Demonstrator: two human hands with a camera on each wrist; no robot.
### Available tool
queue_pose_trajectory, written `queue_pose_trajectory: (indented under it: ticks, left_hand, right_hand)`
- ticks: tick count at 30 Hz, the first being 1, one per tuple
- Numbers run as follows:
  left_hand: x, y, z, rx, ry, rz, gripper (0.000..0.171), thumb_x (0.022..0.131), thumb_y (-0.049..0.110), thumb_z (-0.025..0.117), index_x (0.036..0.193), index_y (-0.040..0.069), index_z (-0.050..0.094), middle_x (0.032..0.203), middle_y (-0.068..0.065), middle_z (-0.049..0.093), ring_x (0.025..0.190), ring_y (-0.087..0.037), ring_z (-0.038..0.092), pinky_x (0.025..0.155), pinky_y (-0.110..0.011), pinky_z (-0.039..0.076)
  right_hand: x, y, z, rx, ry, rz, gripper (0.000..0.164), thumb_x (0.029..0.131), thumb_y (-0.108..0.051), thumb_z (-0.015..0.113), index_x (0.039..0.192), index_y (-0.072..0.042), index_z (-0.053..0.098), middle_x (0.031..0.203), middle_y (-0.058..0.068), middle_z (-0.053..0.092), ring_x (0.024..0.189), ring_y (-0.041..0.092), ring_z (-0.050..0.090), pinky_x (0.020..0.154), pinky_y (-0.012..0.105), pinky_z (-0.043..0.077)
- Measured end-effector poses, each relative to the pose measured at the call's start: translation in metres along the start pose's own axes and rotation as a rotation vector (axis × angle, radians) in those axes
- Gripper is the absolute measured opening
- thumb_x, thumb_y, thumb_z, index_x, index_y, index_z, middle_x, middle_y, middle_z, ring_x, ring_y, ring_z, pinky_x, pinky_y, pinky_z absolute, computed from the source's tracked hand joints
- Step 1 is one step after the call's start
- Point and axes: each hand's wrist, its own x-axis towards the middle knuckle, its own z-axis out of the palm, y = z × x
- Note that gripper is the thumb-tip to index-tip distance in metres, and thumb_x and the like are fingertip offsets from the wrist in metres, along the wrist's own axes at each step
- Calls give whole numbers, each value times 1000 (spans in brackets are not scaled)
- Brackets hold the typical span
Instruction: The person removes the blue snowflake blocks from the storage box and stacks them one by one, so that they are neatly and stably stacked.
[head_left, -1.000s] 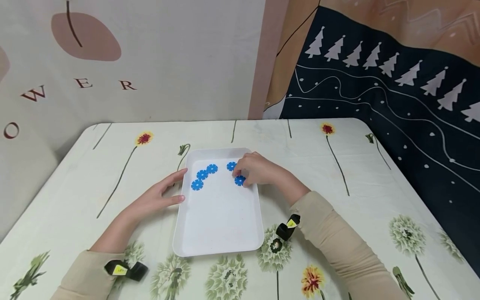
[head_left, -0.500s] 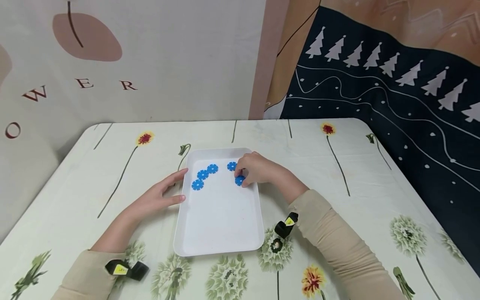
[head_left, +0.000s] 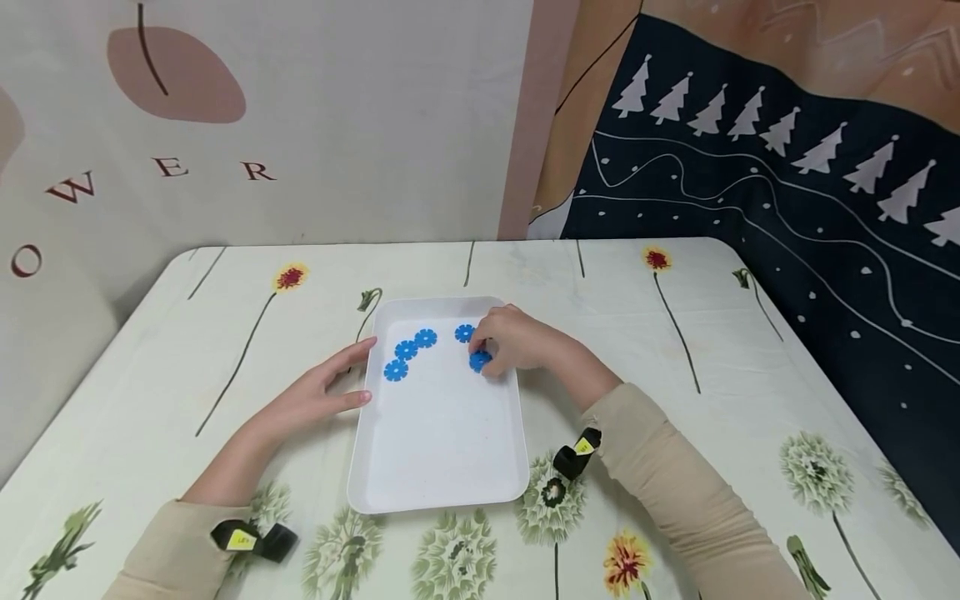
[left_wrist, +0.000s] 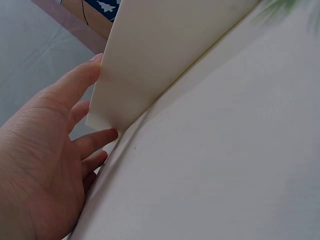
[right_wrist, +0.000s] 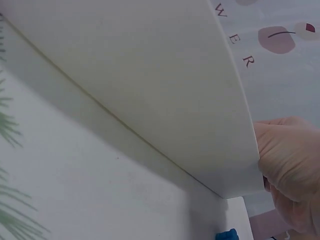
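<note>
A white tray (head_left: 435,450) lies on the table with several blue notched plastic discs in its far half. Three of them (head_left: 406,350) form a slanting line at the left, touching or nearly so. One more disc (head_left: 464,333) is at the far right, partly covered by my right hand (head_left: 512,337). Between that hand's thumb and fingers I pinch another blue disc (head_left: 480,361), near the tray's right wall. My left hand (head_left: 311,392) rests with extended fingers and thumb against the tray's left rim. In the left wrist view its fingertips (left_wrist: 114,134) touch the tray's outer wall (left_wrist: 150,55).
The table wears a white cloth (head_left: 622,325) printed with flowers. A pale printed curtain (head_left: 375,125) hangs behind it, and a dark cloth with white trees (head_left: 720,158) hangs at the right. Black straps with cameras (head_left: 577,452) sit on both wrists.
The pinched disc has shifted very slightly under my right fingers. My left hand, the tray and the other discs have stayed in place.
</note>
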Motion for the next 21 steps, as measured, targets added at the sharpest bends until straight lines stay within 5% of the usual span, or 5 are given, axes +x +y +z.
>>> queue_pose_trajectory:
  ticks: [9, 21]
  left_hand:
    - [0, -1, 0, -3, 1, 11, 77, 88, 26, 71, 152, 20, 28, 153, -14, 28, 140, -38, 21, 106, -61, 20]
    - [1, -2, 1, -10, 2, 16, 76, 89, 25, 70, 152, 20, 28, 153, -14, 28, 140, -37, 21, 107, -61, 19]
  right_hand:
    - [-7, 1, 1, 45, 73, -95, 32, 81, -19, 76, 111, -8, 72, 107, 2, 68, 104, 20, 52, 100, 41, 33]
    - [-27, 2, -3, 174, 230, -77, 31, 80, -14, 76, 111, -8, 72, 112, 6, 64, 109, 23, 49, 94, 38, 41]
